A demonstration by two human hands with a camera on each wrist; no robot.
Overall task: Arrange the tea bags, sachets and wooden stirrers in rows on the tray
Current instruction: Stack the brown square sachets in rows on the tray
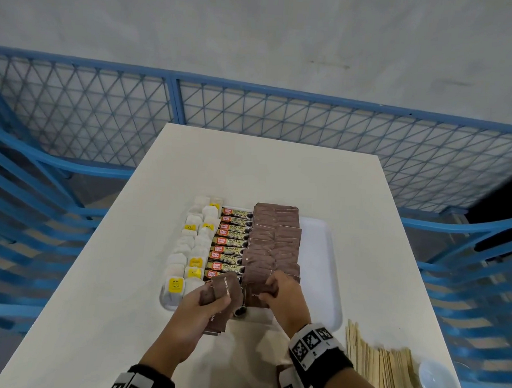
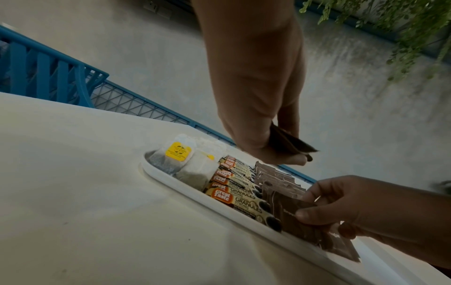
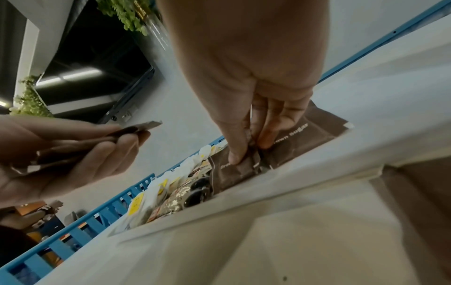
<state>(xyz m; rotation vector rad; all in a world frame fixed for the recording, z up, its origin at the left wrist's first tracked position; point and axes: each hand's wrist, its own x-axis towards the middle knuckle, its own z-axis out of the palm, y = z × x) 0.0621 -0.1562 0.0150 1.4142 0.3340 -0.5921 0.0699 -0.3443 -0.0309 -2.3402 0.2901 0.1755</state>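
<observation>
A white tray (image 1: pixel 319 256) on the table holds rows of tea bags (image 1: pixel 186 249), coffee granule sachets (image 1: pixel 231 243) and brown sugar sachets (image 1: pixel 273 242). My left hand (image 1: pixel 210 301) hovers over the tray's near edge and grips a small stack of brown sugar sachets (image 1: pixel 226 293). My right hand (image 1: pixel 276 292) pinches one brown sachet (image 3: pixel 234 171) at the near end of the brown rows, low in the tray. Wooden stirrers (image 1: pixel 379 366) lie in a loose pile on the table at the near right, off the tray.
A small white bowl (image 1: pixel 437 384) sits beside the stirrers near the table's right corner. Blue chairs (image 1: pixel 40 212) and a blue mesh fence (image 1: pixel 253 116) surround the table. The tray's right strip shows bare white.
</observation>
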